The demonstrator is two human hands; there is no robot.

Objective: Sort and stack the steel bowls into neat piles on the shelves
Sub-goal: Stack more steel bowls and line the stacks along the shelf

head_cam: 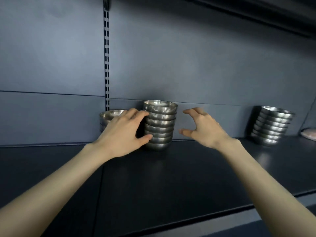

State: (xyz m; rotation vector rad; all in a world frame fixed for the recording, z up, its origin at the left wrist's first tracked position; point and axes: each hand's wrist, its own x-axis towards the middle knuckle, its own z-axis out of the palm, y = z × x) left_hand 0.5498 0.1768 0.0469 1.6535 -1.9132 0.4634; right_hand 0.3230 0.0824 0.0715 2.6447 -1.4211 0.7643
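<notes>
A tall pile of several nested steel bowls (159, 124) stands on the dark shelf (171, 177) against the back panel. My left hand (122, 132) cups the pile's left side, thumb low and fingers near the top bowls. My right hand (203, 127) hovers just to the right of the pile, fingers spread and curled, a small gap away from it. A shorter pile of bowls (109, 117) sits behind my left hand, partly hidden. Another tall pile (271, 124) stands far right on the same shelf.
A slotted upright rail (106, 57) runs up the back panel. A pale pink object (309, 134) lies at the shelf's far right edge. Another shelf's underside (256, 12) hangs overhead at top right. The shelf's front lip (188, 219) crosses below my arms.
</notes>
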